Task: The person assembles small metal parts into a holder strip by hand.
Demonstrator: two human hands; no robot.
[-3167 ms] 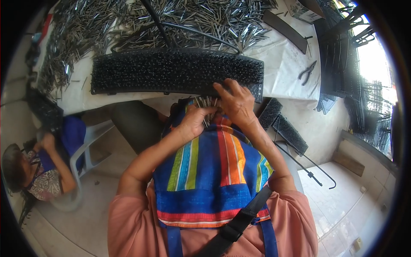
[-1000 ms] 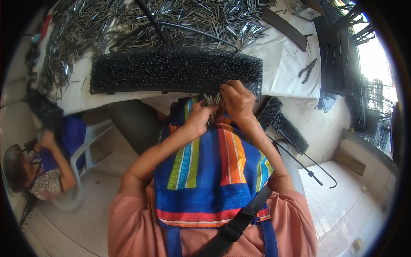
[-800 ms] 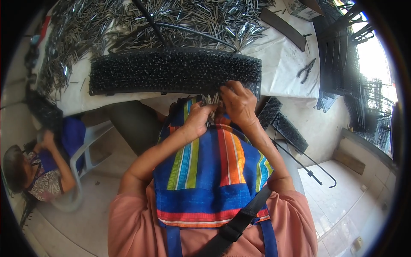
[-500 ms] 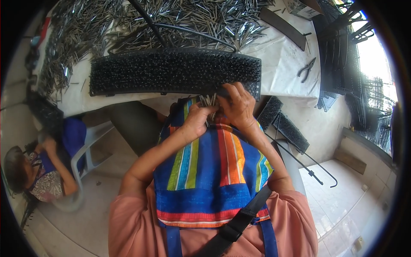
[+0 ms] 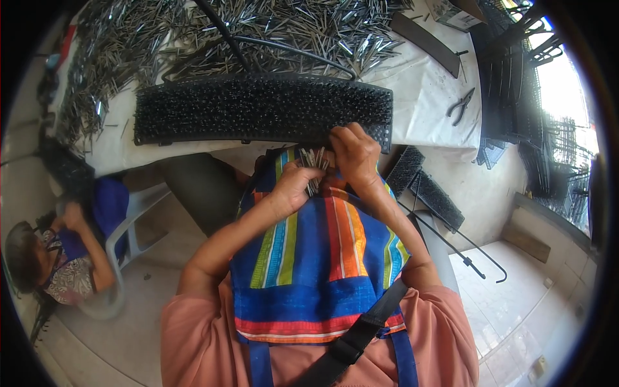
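Observation:
A bunch of thin, dull metal strips (image 5: pixel 314 157) stands upright in my left hand (image 5: pixel 294 187), whose fingers are wrapped round it above my lap. Just to its right, my right hand (image 5: pixel 356 153) is closed in a pinch at the near right edge of a long black panel (image 5: pixel 251 109). Whatever those fingertips hold is too small or hidden to make out. The panel is slightly curved and densely set with short dark bristle-like pieces. It lies along the near edge of the table, with a bent dark metal rod (image 5: pixel 293 53) rising behind it.
Loose metal strips (image 5: pixel 290 29) cover much of the white-covered table (image 5: pixel 432 106). Pliers (image 5: pixel 460 106) and a flat dark bar (image 5: pixel 425 44) lie at the right. Smaller bristled panels (image 5: pixel 438 198) with rods are below the table. A person (image 5: pixel 71 251) sits at the left beside a chair (image 5: pixel 132 219).
My right hand's fingers have drawn together and shifted slightly left along the panel's edge. The strips in my left hand now fan out more visibly.

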